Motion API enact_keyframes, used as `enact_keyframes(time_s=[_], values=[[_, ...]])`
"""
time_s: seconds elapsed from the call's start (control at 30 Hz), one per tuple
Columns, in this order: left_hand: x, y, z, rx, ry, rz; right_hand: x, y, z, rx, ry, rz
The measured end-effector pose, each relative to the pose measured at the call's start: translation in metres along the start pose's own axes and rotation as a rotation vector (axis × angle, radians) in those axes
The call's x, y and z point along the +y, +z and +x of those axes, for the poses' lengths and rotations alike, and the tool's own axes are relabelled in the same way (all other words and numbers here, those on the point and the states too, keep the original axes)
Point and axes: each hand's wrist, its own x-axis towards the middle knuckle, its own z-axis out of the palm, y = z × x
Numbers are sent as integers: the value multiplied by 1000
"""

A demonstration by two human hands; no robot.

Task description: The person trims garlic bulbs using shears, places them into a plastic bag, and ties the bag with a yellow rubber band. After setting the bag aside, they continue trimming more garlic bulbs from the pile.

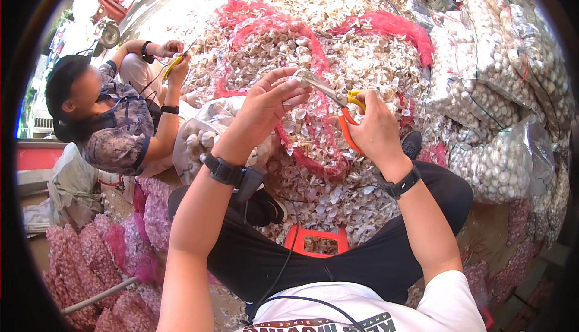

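Observation:
Pinched at the fingertips of my left hand (265, 103) is a small whitish garlic bulb (301, 77), partly hidden by the fingers and the blades. My right hand (377, 128) grips a pair of scissors (329, 91) by its handles, one orange and one yellow. The blades point left and their tips reach the bulb. Both hands are raised over a wide heap of dry garlic skins and trimmings (374, 54). A clear bag of garlic bulbs (202, 136) stands just left of my left forearm.
A co-worker (129, 115) sits at the left, holding yellow-handled scissors (173, 65). Pink netting (329, 163) lies across the heap. Full garlic sacks (488, 166) are piled at the right, and pink mesh sacks (90, 259) at the lower left. A red stool (313, 235) shows between my legs.

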Motion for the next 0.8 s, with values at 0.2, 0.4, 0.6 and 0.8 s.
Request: enact_keyframes(time_s=[0.2, 0.4, 0.6, 0.8], values=[[-1, 3, 2, 43, 28, 62, -4, -2, 1, 105, -161, -8], [-2, -1, 1, -18, 1, 46, -14, -9, 7, -198, 203, -92], [-1, -3, 4, -8, 26, 40, -3, 0, 1, 91, -146, -7], [-3, -6, 2, 73, 39, 9, -15, -5, 8, -172, 137, -5]])
